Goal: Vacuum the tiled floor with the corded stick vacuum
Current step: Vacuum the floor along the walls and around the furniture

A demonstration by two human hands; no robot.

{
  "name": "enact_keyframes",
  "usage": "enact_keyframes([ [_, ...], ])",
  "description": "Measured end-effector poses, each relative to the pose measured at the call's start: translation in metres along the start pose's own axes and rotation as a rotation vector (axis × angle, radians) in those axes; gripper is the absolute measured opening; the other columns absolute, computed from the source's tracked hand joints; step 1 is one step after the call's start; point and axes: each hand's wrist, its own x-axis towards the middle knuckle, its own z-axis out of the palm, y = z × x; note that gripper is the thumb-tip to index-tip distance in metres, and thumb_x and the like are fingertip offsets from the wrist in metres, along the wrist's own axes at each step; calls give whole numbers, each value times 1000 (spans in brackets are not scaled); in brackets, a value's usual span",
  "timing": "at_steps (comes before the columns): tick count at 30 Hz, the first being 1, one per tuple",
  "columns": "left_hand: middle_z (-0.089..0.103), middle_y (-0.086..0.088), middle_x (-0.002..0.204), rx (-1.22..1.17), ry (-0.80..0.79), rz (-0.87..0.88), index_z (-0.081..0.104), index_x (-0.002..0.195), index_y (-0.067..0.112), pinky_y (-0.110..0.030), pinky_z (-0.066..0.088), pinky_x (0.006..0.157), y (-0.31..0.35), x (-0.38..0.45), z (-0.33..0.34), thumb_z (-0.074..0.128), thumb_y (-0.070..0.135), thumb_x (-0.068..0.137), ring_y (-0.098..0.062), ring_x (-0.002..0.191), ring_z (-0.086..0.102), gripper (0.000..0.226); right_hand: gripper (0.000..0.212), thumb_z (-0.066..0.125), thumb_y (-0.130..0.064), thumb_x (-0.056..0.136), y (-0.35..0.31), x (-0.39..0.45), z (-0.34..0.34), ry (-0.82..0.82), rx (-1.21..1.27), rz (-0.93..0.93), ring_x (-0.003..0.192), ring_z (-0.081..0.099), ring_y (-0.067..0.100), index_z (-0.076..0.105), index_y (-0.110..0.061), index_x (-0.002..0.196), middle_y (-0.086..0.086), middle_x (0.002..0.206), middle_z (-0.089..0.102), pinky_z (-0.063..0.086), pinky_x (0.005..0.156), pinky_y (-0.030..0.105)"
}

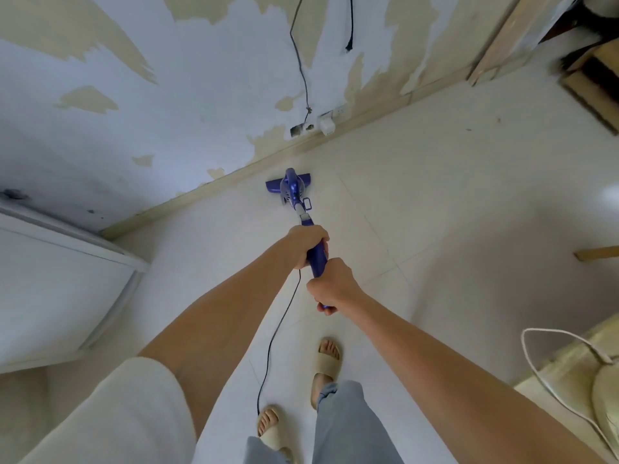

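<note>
Left hand (306, 244) wrapped around the blue vacuum (294, 190) handle, upper grip, fingers curled fully round it. Right hand (331, 284) closed around the handle end just behind the left; the two hands almost touch, right nearer the body. Both arms extended forward and down.

Vacuum runs away from the hands toward the wall (167, 105). Motor body sits just beyond the left hand; floor head (273, 185) lies flat on the tiled floor (435, 195), close against the skirting (207, 192), roughly parallel to it.

Cord (278, 333), black, drops from the handle under the left hand, hangs down between the arms and reaches the floor near the left foot. Feet in pale slides (326, 361), standing behind the vacuum, well apart from the head; the cord end lies just beside the left slide.

On the wall: peeling paint, a socket (301, 129) low down just above the skirting, to the right of the floor head, with a thin dark wire (299, 61) running up from it. White adapter (326, 123) beside the socket. A second black lead (350, 25) hangs further right, plug end loose.

Left: white cabinet (50, 279) against the wall, near the sweep path. Right edge: a white cable (552, 363) looped over a pale object, identity unclear. Upper right: wooden door frame (502, 38) and brown boxes (593, 85), blurred.
</note>
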Motion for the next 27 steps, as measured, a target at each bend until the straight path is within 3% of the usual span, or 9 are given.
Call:
enact_keyframes([
  [7,52,-10,64,16,-89,-8,49,72,4,-27,48,53,-51,-51,-17,54,-3,84,-18,54,49,14,31,45,4,80,19,-67,34,18,-9,29,44,53,14,47,-4,110,9,78,55,38,36,20],
  [16,53,-7,63,118,-206,-11,49,65,6,-22,47,51,-129,-141,-56,54,-1,84,-15,54,49,21,15,47,5,82,47,-177,94,14,31,73,36,49,9,50,-3,94,7,64,53,39,35,18],
  [20,54,-7,68,218,-241,-16,50,70,8,-19,46,46,-138,-167,-77,55,1,80,-16,58,51,12,9,49,4,84,33,-217,111,-29,120,26,40,50,12,48,-5,84,8,65,52,39,34,17],
  [23,54,-9,78,353,-277,-66,50,76,6,-25,47,54,-142,-178,-96,55,6,77,-21,66,53,5,14,52,2,86,26,-231,137,-68,248,6,42,52,14,48,-4,98,10,70,51,42,35,19],
  [25,52,-8,73,415,-255,-78,49,71,7,-23,46,51,-146,-180,-113,53,8,83,-21,63,51,13,23,51,4,85,24,-231,160,-74,354,9,43,53,16,47,-5,105,11,72,50,42,35,19],
  [27,52,-7,71,429,-248,-85,49,72,8,-22,47,49,-147,-184,-124,53,10,86,-20,61,52,16,20,50,6,84,23,-227,175,-85,443,11,48,54,19,47,-7,99,11,74,49,43,36,19],
])
